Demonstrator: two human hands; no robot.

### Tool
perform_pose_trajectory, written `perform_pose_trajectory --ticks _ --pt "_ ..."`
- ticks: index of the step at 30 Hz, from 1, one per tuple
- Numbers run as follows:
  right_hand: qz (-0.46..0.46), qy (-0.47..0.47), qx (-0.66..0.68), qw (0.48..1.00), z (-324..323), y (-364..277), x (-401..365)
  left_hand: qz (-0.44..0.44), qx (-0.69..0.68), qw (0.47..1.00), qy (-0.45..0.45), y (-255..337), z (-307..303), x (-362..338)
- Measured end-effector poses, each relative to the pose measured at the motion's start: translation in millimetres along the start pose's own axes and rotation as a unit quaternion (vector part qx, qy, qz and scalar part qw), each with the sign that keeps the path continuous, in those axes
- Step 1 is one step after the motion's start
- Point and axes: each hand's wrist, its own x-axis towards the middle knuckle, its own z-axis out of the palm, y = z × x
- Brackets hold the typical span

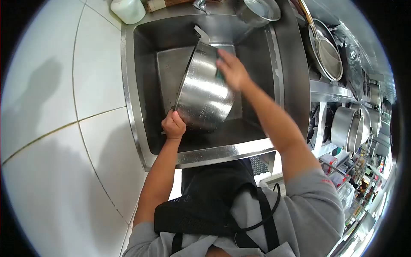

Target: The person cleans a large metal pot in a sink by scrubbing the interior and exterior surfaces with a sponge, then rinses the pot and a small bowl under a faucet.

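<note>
A wet steel pot (203,88) lies tipped on its side over the sink (171,68), its outer wall towards me and a flat handle at its far end. My left hand (174,125) is closed on the near end of the pot's rim. Against the pot's outer wall, my right hand (232,70) presses a green scouring pad (219,74), mostly hidden under the fingers. That hand is slightly blurred. Drops of water and some suds show on the metal.
Behind the sink stand a white plastic container (128,10), a faucet (201,5) and a metal pot (259,12). To the right, a strainer (329,58) rests over a pan, with more pots (344,126) on a lower shelf. A tiled wall (100,64) borders the left.
</note>
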Motion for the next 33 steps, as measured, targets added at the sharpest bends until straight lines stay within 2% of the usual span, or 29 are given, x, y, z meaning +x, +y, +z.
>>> perform_pose_trajectory --ticks 1,4,5,7,9,11,13,14,15,17,20,21,23,24,25,26,27,28,29,31,33 --pt "0.098 -0.068 0.114 0.986 -10 14 29 0.001 0.003 1.000 0.007 0 -1 -1" --pt "0.109 -0.084 0.077 0.987 -9 14 43 -0.005 0.028 0.999 0.034 1 0 -3" --pt "0.024 0.033 0.006 0.999 11 9 15 -0.003 0.027 0.999 0.035 1 0 -2" --pt "-0.147 0.159 -0.155 0.964 32 -24 -62 -0.020 0.020 0.999 0.024 -2 -1 1" --pt "-0.251 0.078 -0.193 0.945 32 -39 -114 -0.005 0.022 1.000 0.015 -3 -2 5" --pt "-0.254 0.027 -0.179 0.950 17 -24 -102 0.000 0.019 1.000 0.000 -8 -2 4" --pt "-0.128 0.082 -0.086 0.985 7 2 -53 0.003 0.022 1.000 0.004 -10 -2 6" --pt "-0.042 0.042 0.050 0.997 3 26 -17 0.005 0.019 1.000 0.004 -11 -3 5" --pt "0.047 0.000 0.185 0.982 2 46 15 0.007 0.026 1.000 0.002 -13 -4 3" --pt "0.228 -0.164 0.229 0.932 -35 29 44 -0.014 0.036 0.999 -0.027 -16 -6 1" --pt "0.203 -0.108 0.182 0.956 -13 44 56 -0.026 0.031 0.999 -0.026 -18 -9 -3" --pt "0.132 -0.014 0.121 0.984 17 61 56 -0.017 0.035 0.999 -0.024 -12 -13 1" --pt "0.083 0.067 0.032 0.994 15 21 4 -0.086 -0.041 0.991 -0.099 11 -19 19" --pt "0.031 0.115 -0.016 0.993 20 8 -25 -0.059 0.023 0.989 -0.136 33 -16 45" --pt "-0.025 0.161 -0.052 0.985 28 1 -47 -0.086 0.007 0.978 -0.191 69 -11 76" --pt "-0.074 0.181 -0.065 0.979 27 -10 -72 -0.095 0.042 0.968 -0.230 92 1 105" --pt "-0.078 0.189 -0.062 0.977 28 -14 -90 -0.024 0.107 0.974 -0.199 82 30 129" --pt "-0.130 0.184 -0.063 0.972 29 -14 -104 0.048 0.172 0.970 -0.164 68 56 149" --pt "-0.181 0.179 -0.064 0.965 30 -12 -115 0.059 0.173 0.970 -0.159 64 69 165" --pt "-0.165 0.180 -0.012 0.970 29 -6 -124 -0.031 0.166 0.942 -0.289 73 83 192" --pt "-0.150 0.169 0.037 0.973 23 10 -124 0.005 0.175 0.947 -0.268 86 76 174"
